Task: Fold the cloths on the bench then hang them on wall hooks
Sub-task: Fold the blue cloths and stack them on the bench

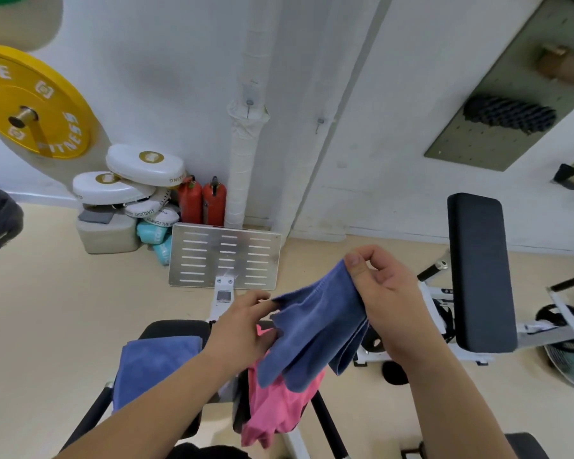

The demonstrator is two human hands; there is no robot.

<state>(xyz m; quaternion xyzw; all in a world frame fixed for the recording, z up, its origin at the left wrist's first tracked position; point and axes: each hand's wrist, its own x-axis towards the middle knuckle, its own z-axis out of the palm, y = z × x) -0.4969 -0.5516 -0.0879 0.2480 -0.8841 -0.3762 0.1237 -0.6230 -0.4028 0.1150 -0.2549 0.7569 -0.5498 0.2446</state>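
The right hand point(388, 293) held the blue cloth point(315, 329) up in the air, its grip a narrow pinch of thumb and forefinger closed on the cloth's upper corner, the far, high point of the fabric. From that pinch the cloth hung down and toward the left, its doubled layers falling below the right wrist. The left hand point(242, 329) met the cloth's left edge lower down, thumb on top and fingers tucked beneath the fabric, so this grip too was closed on the cloth. The cloth thus stretched slantwise between the two hands, high on the right and low on the left.

Directly beneath it a pink cloth point(279, 409) lay crumpled on the near part of the bench point(173, 327), spilling over the edge. To the left of the left forearm a second blue cloth point(156, 366) lay draped flat on the black pad.

On the far wall, two wall hooks showed: one point(249, 104) on the wrapped white pipe and another point(320, 122) just to its right, both bare. A slotted metal footplate point(226, 256) stood on the floor beyond the bench, with two red fire extinguishers point(203, 202) behind it and a yellow weight plate point(30, 104) at far left.
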